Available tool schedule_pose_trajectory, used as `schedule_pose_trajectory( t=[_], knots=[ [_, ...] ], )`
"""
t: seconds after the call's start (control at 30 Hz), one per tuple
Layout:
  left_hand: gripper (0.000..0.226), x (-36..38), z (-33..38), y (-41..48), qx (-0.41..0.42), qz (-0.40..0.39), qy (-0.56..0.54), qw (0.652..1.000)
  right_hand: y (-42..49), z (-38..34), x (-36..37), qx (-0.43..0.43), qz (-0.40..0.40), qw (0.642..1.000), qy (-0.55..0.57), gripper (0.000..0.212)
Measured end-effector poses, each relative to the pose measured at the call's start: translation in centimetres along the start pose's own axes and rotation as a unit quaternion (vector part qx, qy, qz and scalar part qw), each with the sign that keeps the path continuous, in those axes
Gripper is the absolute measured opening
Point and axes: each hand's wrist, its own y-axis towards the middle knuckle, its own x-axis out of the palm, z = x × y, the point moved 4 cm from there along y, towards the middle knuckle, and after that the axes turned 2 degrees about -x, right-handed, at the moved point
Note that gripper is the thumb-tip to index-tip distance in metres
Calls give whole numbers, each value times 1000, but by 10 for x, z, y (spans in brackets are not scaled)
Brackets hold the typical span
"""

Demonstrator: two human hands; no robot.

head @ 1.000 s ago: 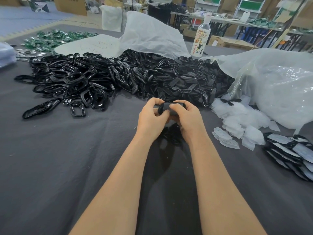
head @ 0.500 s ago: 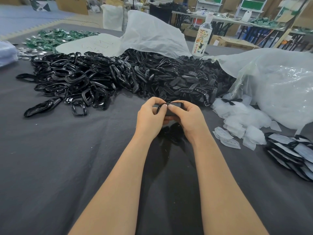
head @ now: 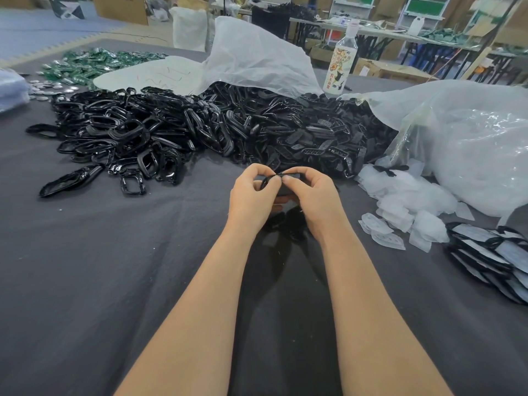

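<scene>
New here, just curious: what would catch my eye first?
A big heap of black plastic parts sprawls across the far side of the grey table. In front of it, the left hand and right hand together pinch one small black piece; a bulging clear bag lies to the right.

Upright bottle [head: 341, 64] at back; green pieces [head: 94, 62] left; clear pouches [head: 408, 201] right.

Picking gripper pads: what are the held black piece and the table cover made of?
Black piece: probably moulded plastic, glossy, judging by the sheen on similar parts in the pile. Table cover: grey cloth, matte, with soft creases.
</scene>
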Motion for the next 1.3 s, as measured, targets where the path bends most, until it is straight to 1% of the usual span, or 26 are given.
schedule_pose_trajectory(
  t=[0.2,0.3,0.4,0.5,0.57,0.7,0.83,0.97,1.03,1.13,1.3],
  knots=[
    [11,-2,1,-1,3,6,-3,1000,0,0,-1,20,-12,999,26,17],
    [10,-2,1,0,7,18,13,1000,-1,-1,0,28,-20,999,39,23],
    [9,-2,1,0,18,28,28,999,-1,-1,2,27,-24,998,44,23],
    [9,-2,0,0,16,28,6,999,-2,-2,4,18,-24,999,39,22],
    [12,-2,0,1,6,29,-31,999,-2,-1,5,12,-14,999,31,19],
    [15,-1,-1,1,-6,26,-67,997,-2,-3,1,4,44,999,25,15],
    [13,-1,-1,1,-15,35,-79,996,-3,-4,0,11,56,998,37,21],
    [15,-1,0,0,-13,40,-91,995,-2,-4,0,9,62,997,37,21],
    [15,0,0,0,-9,41,-90,995,-2,-3,1,10,58,998,32,17],
    [14,1,0,0,-3,34,-77,996,-3,-1,4,14,31,999,17,9],
    [16,1,1,0,2,31,-61,998,-4,-1,4,8,31,999,26,12]
  ],
)
